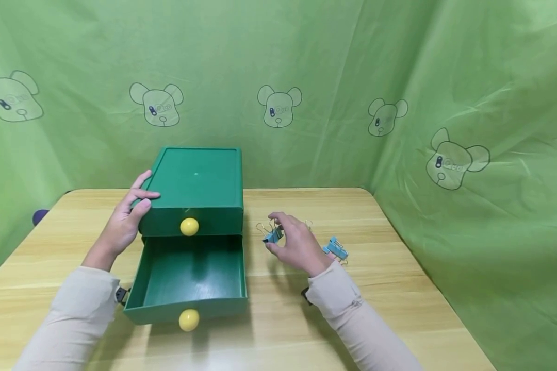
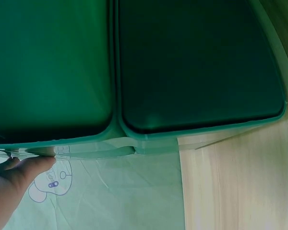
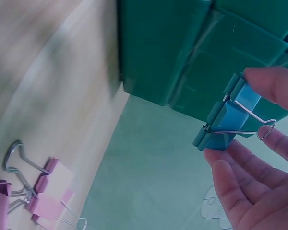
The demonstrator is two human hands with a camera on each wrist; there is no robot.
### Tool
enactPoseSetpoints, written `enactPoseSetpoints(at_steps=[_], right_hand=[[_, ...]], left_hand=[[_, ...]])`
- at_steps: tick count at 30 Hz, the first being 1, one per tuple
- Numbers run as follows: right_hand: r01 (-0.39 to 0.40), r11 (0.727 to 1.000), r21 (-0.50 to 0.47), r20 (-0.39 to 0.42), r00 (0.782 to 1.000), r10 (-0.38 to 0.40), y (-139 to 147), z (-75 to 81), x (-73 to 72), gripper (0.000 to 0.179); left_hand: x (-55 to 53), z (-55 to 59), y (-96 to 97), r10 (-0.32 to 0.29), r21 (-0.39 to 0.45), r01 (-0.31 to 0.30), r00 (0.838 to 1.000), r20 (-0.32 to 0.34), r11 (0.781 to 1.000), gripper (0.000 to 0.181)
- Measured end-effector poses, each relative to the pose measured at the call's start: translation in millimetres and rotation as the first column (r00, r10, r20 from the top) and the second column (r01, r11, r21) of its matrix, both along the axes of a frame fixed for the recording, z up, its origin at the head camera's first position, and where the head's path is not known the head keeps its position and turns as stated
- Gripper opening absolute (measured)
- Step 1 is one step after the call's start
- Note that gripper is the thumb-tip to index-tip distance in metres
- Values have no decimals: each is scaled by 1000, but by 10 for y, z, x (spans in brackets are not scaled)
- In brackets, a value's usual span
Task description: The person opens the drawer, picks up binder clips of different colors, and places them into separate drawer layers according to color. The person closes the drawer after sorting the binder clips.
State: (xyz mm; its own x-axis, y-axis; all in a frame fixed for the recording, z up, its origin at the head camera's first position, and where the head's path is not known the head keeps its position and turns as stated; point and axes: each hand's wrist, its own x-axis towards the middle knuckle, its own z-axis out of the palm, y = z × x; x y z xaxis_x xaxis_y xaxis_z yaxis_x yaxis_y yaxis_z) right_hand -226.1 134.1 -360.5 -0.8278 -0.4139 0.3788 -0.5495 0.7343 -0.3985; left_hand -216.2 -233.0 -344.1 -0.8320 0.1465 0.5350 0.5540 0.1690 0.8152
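Head view: right grip pinches blue clip outside drawer edge; spread left grip touches cabinet.

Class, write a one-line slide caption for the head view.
Left hand against the green drawer unit, right hand pinching a blue binder clip.

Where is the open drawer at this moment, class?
In the head view, the open drawer is left of centre, under the closed upper drawer; the right hand, pinching a blue clip, is to its right.

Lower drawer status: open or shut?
Open: in the head view, the lower drawer juts out past the upper drawer, its bare floor showing.
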Motion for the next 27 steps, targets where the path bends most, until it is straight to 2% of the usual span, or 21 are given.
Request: enactPoseSetpoints(at_steps=[8, 15, 21, 27], right_hand=[[-33, 999, -31, -9, 999, 33, -84, 42, 101, 57], [-30, 997, -68, 7, 1000, 30, -134, 15, 168, 57], [-14, 994, -107, 5, 1000, 14, -113, 10, 230, 58], [-38, 992, -119, -53, 998, 32, -103, 122, 252, 59]], left_hand=[[68, -66, -86, 16, 9, -16, 1000, 14, 1000, 22], [105, -104, -124, 34, 21, -35, 999, 33, 999, 20], [67, -85, -100, 32, 11, -33, 998, 53, 999, 19], [-52, 4, -64, 25, 1, -25, 999, 45, 1000, 18]])
